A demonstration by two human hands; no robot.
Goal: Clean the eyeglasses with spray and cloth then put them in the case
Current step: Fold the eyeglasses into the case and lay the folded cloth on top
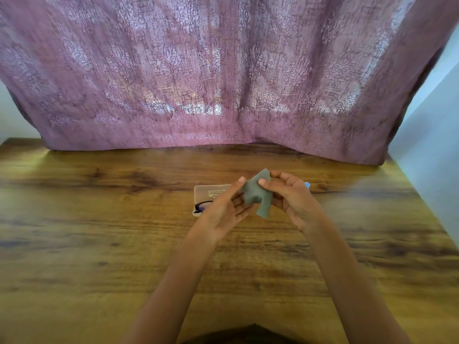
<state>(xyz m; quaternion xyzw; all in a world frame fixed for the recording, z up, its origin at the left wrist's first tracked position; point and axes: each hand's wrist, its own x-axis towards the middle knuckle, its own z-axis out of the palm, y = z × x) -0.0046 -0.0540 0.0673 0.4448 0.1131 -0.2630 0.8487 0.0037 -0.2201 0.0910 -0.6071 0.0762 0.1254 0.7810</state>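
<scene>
A small grey cleaning cloth [255, 193] is held up above the table between both hands. My left hand [223, 207] pinches its left side, thumb up. My right hand [288, 194] grips its right side with thumb and fingers. Behind my left hand lies an open translucent glasses case [212, 191] with printed lettering on its lid. Dark-framed eyeglasses [201, 206] lie in the case, mostly hidden by my left hand. A bit of blue [307, 184], perhaps the spray bottle, peeks out behind my right hand.
The wooden table [99, 232] stretches wide on both sides of my hands. A pink patterned curtain [223, 83] hangs down to the table's far edge. A pale wall [432, 145] borders the table on the right.
</scene>
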